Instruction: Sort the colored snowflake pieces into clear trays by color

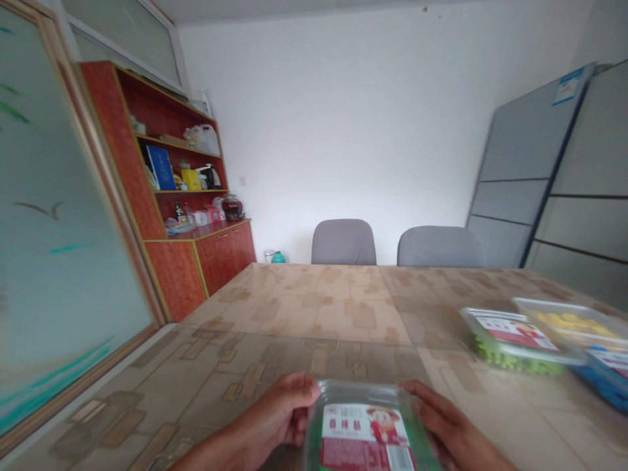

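A clear plastic food tray (366,425) with a red and white label and green contents sits at the near edge of the table (314,314). My left hand (284,412) grips its left side with the fingers curled round the rim. My right hand (441,422) holds the right side in the same way. Both forearms come in from the bottom of the view.
To the right lie a sealed tray of green food (515,340), a tray with yellow food (569,320) and a blue item (606,383). Two grey chairs (343,242) stand at the far side. A red wooden cabinet (181,190) stands left, grey panels (549,176) lean right.
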A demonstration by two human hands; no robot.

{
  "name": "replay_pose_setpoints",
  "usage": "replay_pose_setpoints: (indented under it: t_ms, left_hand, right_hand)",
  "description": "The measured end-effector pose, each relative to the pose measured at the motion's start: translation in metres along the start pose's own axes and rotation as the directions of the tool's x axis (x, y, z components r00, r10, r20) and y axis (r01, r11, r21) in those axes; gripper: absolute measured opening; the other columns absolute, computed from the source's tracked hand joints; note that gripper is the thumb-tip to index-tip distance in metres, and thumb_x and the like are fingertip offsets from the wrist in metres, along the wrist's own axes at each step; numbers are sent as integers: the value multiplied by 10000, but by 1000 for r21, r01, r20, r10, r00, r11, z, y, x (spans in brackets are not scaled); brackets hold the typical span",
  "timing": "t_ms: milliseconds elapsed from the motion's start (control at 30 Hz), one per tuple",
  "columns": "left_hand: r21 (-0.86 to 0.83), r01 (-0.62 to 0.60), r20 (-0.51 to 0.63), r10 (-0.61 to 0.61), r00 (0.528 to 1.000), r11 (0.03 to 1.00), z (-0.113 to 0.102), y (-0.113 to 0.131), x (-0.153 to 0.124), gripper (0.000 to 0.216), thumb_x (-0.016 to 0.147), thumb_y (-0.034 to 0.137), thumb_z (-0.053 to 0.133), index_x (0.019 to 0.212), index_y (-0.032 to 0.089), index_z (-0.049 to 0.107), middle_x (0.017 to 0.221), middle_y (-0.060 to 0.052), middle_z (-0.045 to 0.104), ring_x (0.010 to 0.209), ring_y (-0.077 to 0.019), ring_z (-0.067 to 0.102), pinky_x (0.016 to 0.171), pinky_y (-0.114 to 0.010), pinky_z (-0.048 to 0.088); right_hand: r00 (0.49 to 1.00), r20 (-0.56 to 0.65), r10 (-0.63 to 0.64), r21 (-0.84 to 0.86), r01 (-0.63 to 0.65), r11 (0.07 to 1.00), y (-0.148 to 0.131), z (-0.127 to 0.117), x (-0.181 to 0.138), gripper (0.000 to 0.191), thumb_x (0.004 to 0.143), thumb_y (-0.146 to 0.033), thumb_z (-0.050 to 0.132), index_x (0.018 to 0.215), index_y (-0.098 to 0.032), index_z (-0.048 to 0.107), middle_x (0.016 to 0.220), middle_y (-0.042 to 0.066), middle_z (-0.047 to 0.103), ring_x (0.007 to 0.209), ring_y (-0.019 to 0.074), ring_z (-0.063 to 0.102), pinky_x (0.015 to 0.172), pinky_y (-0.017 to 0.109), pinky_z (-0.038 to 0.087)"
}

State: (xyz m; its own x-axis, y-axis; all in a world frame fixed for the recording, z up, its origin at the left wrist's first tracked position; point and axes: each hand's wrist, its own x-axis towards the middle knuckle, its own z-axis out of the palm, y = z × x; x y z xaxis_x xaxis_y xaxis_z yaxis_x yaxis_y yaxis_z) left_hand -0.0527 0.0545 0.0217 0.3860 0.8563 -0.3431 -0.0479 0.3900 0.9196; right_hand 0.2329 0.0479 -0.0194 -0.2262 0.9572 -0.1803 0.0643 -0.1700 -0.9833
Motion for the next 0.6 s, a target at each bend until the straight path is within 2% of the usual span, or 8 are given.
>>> replay_pose_setpoints:
  t_ms: [100,167,233,333,433,600]
  left_hand:
    - [-55,15,13,-15,1000,998,4,3,-3,413,678,501,735,717,175,484,531,79,418,485,-65,381,509,-178,360]
    - [-65,15,-9,-15,1000,998,5,1,-3,430,654,508,753,716,175,488,523,79,431,482,-66,388,509,-185,370]
    - [-69,22,-42,-25,999,997,4,-3,0,458,621,525,771,720,180,486,516,80,449,478,-68,392,500,-187,369]
    - [-82,7,-75,-14,997,997,3,-9,4,495,584,553,783,720,188,476,504,82,458,464,-71,388,474,-188,345]
    - [-119,-44,-56,38,998,992,5,-12,3,478,614,537,778,723,185,473,500,87,439,460,-66,373,476,-190,328]
    - [-170,-56,-104,39,994,984,12,-11,0,463,596,459,819,751,177,487,547,79,465,496,-67,413,519,-199,343]
  right_hand:
    - [995,43,87,-62,-84,994,-14,-1,1,520,743,-682,544,947,-207,599,462,-103,389,353,54,248,345,157,169]
    - [997,40,72,-134,-66,989,-26,1,2,483,768,-665,526,854,-196,604,445,-95,405,333,59,249,322,170,160]
    - [1000,17,-4,-130,6,992,-38,5,2,501,755,-680,534,762,-184,602,494,-59,495,374,74,363,350,181,263]
    - [998,-4,-60,-13,60,998,-43,8,5,535,676,-705,603,757,-177,625,639,7,639,562,149,575,527,241,448]
    - [1000,-7,-10,88,11,996,-35,8,7,548,625,-680,670,840,-177,648,721,34,692,686,203,650,617,280,488]
    - [997,-29,77,175,-71,982,-23,6,8,473,658,-577,705,930,-196,642,717,22,706,649,182,672,567,248,487]
